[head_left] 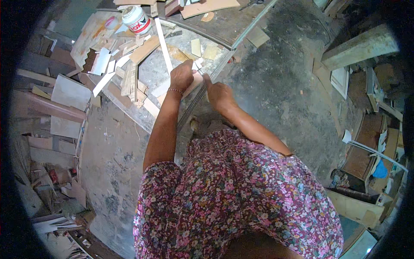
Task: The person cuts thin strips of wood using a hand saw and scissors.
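My left hand (182, 77) is over the near right part of the worktable, its fingers closed in a pinch at a small white piece (197, 64). Just to its right is my right hand (220, 96), closed with the index finger stretched toward that piece. A thin, dark sliver runs from its fingertips to the white piece; its kind is too small to tell. A long white strip (163, 45) lies beyond my left hand. Two small pale wood pieces, one a rectangle (196, 47) and one squarish (211, 52), lie past my fingertips.
The worktable (153, 80) is littered with wood offcuts (129, 80). A white tub with a red label (136, 20) stands at its far left. Boards (71, 93) are stacked along the left. A thick beam (362, 46) and a shelf of scraps (371, 142) are at the right.
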`<state>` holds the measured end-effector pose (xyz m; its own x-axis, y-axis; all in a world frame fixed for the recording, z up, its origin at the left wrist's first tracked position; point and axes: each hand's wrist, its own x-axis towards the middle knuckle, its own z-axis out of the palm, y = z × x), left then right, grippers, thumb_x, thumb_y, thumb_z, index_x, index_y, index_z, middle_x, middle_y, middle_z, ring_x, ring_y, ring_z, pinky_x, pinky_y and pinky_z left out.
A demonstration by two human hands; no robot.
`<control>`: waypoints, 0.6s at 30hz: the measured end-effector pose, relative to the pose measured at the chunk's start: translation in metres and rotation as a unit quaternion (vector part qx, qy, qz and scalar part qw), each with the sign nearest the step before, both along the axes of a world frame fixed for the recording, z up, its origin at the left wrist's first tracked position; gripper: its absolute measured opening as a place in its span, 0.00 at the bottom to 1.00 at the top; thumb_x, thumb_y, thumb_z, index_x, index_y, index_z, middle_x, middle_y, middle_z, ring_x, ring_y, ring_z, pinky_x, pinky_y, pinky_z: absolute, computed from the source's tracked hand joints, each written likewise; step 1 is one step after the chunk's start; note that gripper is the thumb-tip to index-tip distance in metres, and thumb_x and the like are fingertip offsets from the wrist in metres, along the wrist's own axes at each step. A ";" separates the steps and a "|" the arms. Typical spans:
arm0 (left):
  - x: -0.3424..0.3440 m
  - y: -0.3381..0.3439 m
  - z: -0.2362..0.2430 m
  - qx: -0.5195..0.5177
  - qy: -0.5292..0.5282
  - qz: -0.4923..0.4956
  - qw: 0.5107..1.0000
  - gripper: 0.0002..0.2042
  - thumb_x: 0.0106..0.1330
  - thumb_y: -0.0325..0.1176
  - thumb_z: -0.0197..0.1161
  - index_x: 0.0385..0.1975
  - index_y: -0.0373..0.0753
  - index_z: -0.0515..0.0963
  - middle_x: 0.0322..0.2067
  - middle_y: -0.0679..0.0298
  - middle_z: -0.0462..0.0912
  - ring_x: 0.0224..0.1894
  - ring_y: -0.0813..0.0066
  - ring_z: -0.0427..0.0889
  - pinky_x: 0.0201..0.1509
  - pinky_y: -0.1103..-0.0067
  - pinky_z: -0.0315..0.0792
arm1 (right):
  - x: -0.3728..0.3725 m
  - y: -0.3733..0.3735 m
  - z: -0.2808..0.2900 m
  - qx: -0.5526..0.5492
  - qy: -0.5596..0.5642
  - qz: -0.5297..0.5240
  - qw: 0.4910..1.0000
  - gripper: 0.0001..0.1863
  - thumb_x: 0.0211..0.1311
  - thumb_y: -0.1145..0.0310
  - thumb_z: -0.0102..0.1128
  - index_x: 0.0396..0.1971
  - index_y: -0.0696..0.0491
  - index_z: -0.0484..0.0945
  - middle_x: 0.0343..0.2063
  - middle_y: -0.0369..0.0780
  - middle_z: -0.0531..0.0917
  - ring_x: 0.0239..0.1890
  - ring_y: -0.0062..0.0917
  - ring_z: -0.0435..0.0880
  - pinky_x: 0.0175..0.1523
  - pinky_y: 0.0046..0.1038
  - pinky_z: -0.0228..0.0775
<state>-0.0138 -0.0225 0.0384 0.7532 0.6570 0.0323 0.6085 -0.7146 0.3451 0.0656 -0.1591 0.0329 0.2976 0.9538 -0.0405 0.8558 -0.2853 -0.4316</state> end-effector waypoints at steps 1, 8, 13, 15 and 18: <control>-0.001 -0.001 -0.001 0.008 -0.009 -0.001 1.000 0.10 0.50 0.33 0.55 0.28 0.37 0.67 0.29 0.52 0.74 0.34 0.55 0.73 0.34 0.67 0.65 | -0.001 0.008 -0.003 0.002 0.000 0.000 1.000 0.23 0.54 0.73 0.34 0.53 0.54 0.53 0.18 0.50 0.76 0.22 0.43 0.76 0.28 0.38 0.68; 0.000 0.003 -0.004 -0.037 0.005 0.034 0.999 0.11 0.50 0.34 0.56 0.29 0.36 0.67 0.30 0.52 0.74 0.36 0.56 0.72 0.35 0.67 0.64 | -0.004 0.014 -0.003 0.037 -0.017 -0.028 0.999 0.20 0.48 0.74 0.40 0.45 0.60 0.60 0.17 0.47 0.76 0.21 0.39 0.76 0.27 0.36 0.69; 0.001 0.005 0.001 -0.058 0.033 0.045 0.997 0.11 0.51 0.35 0.55 0.31 0.36 0.68 0.32 0.52 0.74 0.38 0.56 0.72 0.39 0.68 0.64 | 0.000 -0.008 -0.009 -0.008 0.058 -0.049 0.997 0.13 0.49 0.72 0.39 0.35 0.60 0.65 0.19 0.50 0.75 0.25 0.46 0.75 0.32 0.41 0.66; 0.001 0.005 0.002 -0.056 0.036 0.041 0.997 0.12 0.51 0.35 0.55 0.32 0.36 0.68 0.32 0.52 0.74 0.38 0.56 0.72 0.39 0.68 0.64 | -0.003 -0.018 -0.007 0.022 0.084 -0.052 0.995 0.12 0.52 0.70 0.37 0.31 0.61 0.66 0.21 0.54 0.74 0.29 0.49 0.73 0.35 0.43 0.64; -0.001 0.006 0.000 -0.051 0.040 0.039 0.997 0.12 0.51 0.35 0.56 0.32 0.36 0.68 0.33 0.52 0.74 0.38 0.56 0.72 0.39 0.68 0.64 | -0.001 -0.027 0.015 -0.010 0.120 -0.066 0.991 0.13 0.53 0.68 0.36 0.30 0.62 0.66 0.21 0.56 0.73 0.28 0.49 0.73 0.34 0.44 0.64</control>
